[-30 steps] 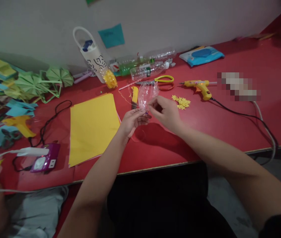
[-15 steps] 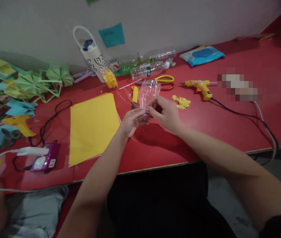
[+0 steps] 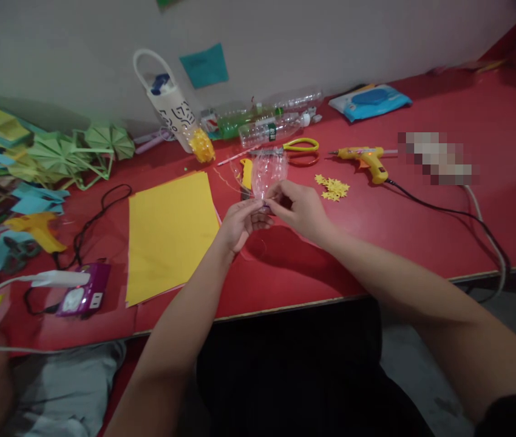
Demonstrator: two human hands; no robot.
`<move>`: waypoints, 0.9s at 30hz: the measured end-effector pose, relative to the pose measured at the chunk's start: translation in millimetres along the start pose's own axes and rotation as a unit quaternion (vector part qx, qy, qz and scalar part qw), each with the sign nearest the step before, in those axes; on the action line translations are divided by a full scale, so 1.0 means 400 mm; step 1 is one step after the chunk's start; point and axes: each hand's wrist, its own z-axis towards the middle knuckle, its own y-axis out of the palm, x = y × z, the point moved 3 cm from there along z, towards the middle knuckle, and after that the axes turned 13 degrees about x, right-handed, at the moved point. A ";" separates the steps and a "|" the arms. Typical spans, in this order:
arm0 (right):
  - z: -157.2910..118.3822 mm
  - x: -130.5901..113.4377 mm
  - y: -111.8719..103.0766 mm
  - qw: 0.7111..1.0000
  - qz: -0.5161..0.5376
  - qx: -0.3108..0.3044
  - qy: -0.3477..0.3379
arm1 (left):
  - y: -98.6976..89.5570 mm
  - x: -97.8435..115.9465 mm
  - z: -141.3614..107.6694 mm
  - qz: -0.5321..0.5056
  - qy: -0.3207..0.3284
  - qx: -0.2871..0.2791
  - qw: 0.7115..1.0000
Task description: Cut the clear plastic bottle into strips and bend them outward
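Observation:
Between my hands, a clear plastic bottle piece (image 3: 269,174) points away from me, its narrow end toward me with a dark blue band round it. My left hand (image 3: 242,223) grips that narrow end between thumb and fingers. From the other side, the thumb and forefinger of my right hand (image 3: 300,205) pinch at the same end. Just beyond lie yellow-handled scissors (image 3: 300,145), and a yellow cutter (image 3: 246,174) is to the left of the plastic. Small yellow stars (image 3: 332,188) are piled to the right of it.
Yellow paper sheets (image 3: 171,237) lie at left. A glue gun (image 3: 367,159) with a black cord rests at right, another glue gun (image 3: 34,229) at far left near a purple power adapter (image 3: 85,290). Plastic bottles (image 3: 271,127) and a white tumbler (image 3: 171,109) stand or lie along the wall.
The plastic piece has swung slightly left, and my right hand has shifted a little left with it. My left hand keeps its hold.

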 end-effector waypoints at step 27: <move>-0.012 -0.005 -0.011 0.994 -0.007 0.074 -0.084 | 0.003 0.003 -0.004 -0.033 -0.014 -0.013 0.999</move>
